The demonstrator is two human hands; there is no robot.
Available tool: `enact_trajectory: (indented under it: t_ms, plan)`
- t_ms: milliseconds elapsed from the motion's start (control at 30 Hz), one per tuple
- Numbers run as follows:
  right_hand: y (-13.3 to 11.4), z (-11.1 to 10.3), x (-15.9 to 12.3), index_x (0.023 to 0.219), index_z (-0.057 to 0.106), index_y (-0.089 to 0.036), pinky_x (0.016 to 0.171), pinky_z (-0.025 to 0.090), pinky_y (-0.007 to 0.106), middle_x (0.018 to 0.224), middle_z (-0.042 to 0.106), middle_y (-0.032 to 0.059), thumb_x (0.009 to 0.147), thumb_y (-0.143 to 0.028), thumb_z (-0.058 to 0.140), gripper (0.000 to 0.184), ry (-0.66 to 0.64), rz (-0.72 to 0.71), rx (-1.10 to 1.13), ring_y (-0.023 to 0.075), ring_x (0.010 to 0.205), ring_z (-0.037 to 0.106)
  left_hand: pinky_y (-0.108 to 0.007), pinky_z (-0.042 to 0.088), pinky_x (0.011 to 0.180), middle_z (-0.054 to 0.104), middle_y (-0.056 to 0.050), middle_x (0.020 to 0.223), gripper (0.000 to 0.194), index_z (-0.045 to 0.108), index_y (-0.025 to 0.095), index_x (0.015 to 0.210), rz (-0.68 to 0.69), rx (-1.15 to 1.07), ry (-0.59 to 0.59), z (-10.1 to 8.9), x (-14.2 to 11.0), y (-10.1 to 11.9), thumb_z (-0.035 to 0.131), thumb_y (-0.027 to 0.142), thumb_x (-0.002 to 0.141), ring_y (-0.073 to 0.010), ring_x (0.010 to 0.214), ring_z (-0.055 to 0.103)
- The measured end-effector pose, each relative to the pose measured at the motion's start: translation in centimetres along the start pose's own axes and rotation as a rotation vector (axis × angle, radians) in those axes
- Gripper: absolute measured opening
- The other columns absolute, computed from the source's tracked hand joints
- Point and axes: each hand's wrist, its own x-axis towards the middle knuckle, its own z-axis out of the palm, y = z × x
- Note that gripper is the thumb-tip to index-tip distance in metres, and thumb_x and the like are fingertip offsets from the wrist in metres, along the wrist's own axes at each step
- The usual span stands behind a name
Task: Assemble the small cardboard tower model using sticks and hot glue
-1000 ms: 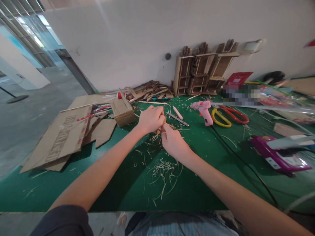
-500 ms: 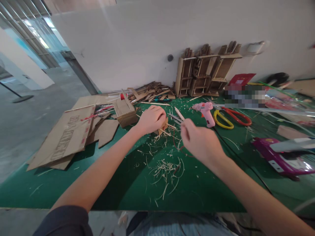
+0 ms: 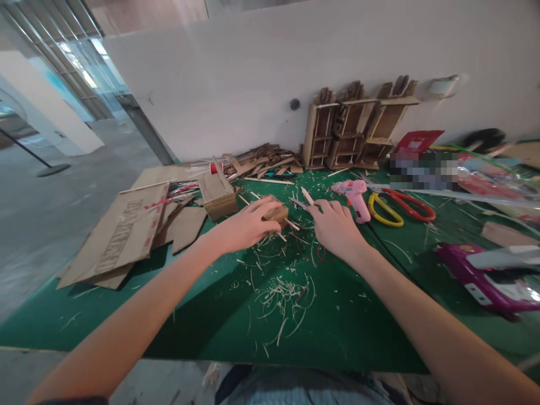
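Note:
My left hand (image 3: 247,226) rests on the green table (image 3: 202,315) with its fingers wrapped over a small cardboard piece (image 3: 278,214) that has thin sticks poking out. My right hand (image 3: 335,228) lies just to the right, fingers stretched forward and flat, fingertips at a grey craft knife (image 3: 300,203) and a white stick (image 3: 307,196). A thin red wire (image 3: 319,251) lies curled by the right wrist. Pale shavings (image 3: 282,295) are scattered on the table below both hands.
A pink glue gun (image 3: 355,194) with a black cord, yellow scissors (image 3: 382,209) and red scissors (image 3: 411,203) lie to the right. Flat cardboard sheets (image 3: 122,233) and a small cardboard box (image 3: 217,194) sit left. Cardboard shelf models (image 3: 350,129) lean on the wall. A purple package (image 3: 485,275) lies far right.
My right hand left the cardboard piece, swung up and right, then came down flat by the craft knife. My left hand stayed on the piece and flattened a little.

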Motion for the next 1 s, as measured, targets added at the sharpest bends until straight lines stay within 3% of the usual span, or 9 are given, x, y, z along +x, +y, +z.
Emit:
enact_trajectory:
  t_ms: [133,267,333,433,567,667,767,867,1000]
  plan:
    - [-0.7,-1.2,-0.5,0.124,0.057,-0.016,0.093,0.037,0.047,0.124,0.058,0.0136,0.092,-0.024,0.039,0.037,0.105,0.014,0.281,0.0293,0.112,0.05,-0.046,0.03,0.115,0.031,-0.011,0.149,0.025,0.058,0.021,0.105,0.002,0.02,0.049,0.6,0.1,-0.2,0.042,0.009,0.091,-0.0273,0.146,0.015]
    - [-1.8,-1.6,-1.1,0.135,0.045,-0.015,0.083,0.049,0.039,0.112,0.064,0.0131,0.092,-0.04,0.044,0.049,-0.031,0.11,0.787,0.0213,0.095,0.061,-0.046,0.032,0.113,0.03,-0.01,0.149,0.027,0.058,0.023,0.103,-0.008,0.045,0.03,0.4,0.2,-0.3,0.038,0.009,0.091,-0.028,0.145,0.017]
    - [-2.2,-1.2,-1.3,0.141,0.038,-0.014,0.079,0.051,0.038,0.113,0.063,0.0141,0.086,-0.046,0.054,0.065,-0.095,0.14,0.893,0.0198,0.089,0.063,-0.047,0.033,0.112,0.029,-0.01,0.15,0.026,0.058,0.023,0.105,-0.009,0.061,0.022,0.3,0.1,-0.2,0.039,0.011,0.092,-0.0284,0.144,0.018]
    - [-2.6,-0.2,-1.4,0.14,0.038,-0.013,0.078,0.051,0.038,0.106,0.066,0.0125,0.08,-0.038,0.063,0.07,-0.136,0.128,0.857,0.0195,0.084,0.064,-0.045,0.032,0.112,0.031,-0.01,0.149,0.029,0.052,0.025,0.118,-0.012,0.053,0.019,0.1,0.0,0.0,0.048,0.016,0.091,-0.0277,0.143,0.021]
    - [-2.8,-0.1,-1.1,0.127,0.053,-0.014,0.071,0.049,0.032,0.089,0.068,0.0071,0.086,-0.019,0.049,0.042,-0.161,0.023,0.763,0.0166,0.076,0.062,-0.046,0.036,0.107,0.029,-0.011,0.152,0.074,0.02,0.03,0.146,-0.083,0.041,0.007,-0.2,0.2,-0.1,0.061,0.025,0.085,-0.028,0.141,0.025]
    - [-2.8,-1.2,-1.1,0.125,0.054,-0.015,0.068,0.047,0.029,0.09,0.066,0.0069,0.086,-0.017,0.044,0.041,-0.133,-0.049,0.673,0.0154,0.074,0.06,-0.052,0.031,0.11,0.019,-0.009,0.158,0.086,0.009,0.032,0.149,-0.103,0.02,-0.03,-0.4,1.0,-1.0,0.063,0.031,0.083,-0.0304,0.143,0.02]
    - [-2.5,-3.1,-1.6,0.131,0.049,-0.016,0.068,0.045,0.029,0.09,0.065,0.0063,0.084,-0.015,0.042,0.048,-0.132,-0.073,0.591,0.0157,0.076,0.058,-0.047,0.028,0.113,0.027,-0.005,0.156,0.084,0.016,0.034,0.148,-0.063,-0.062,-0.061,-0.7,2.1,-2.1,0.066,0.035,0.08,-0.0276,0.142,0.024]
    - [-1.5,-5.8,-2.4,0.13,0.051,-0.017,0.061,0.042,0.026,0.081,0.064,0.0037,0.083,-0.014,0.042,0.048,-0.232,-0.084,0.607,0.0145,0.068,0.056,-0.041,0.031,0.112,0.039,-0.006,0.149,0.079,0.03,0.028,0.144,-0.034,-0.102,-0.034,-0.8,2.7,-2.7,0.069,0.033,0.076,-0.026,0.138,0.032]
    - [0.6,-10.1,-2.9,0.126,0.056,-0.022,0.062,0.044,0.028,0.069,0.062,-0.0007,0.081,-0.019,0.049,0.045,-0.223,-0.061,0.586,0.0131,0.06,0.054,-0.045,0.028,0.114,0.032,-0.005,0.154,0.079,0.026,0.031,0.146,-0.047,-0.122,-0.039,-0.7,2.4,-2.8,0.066,0.029,0.078,-0.0269,0.141,0.028]
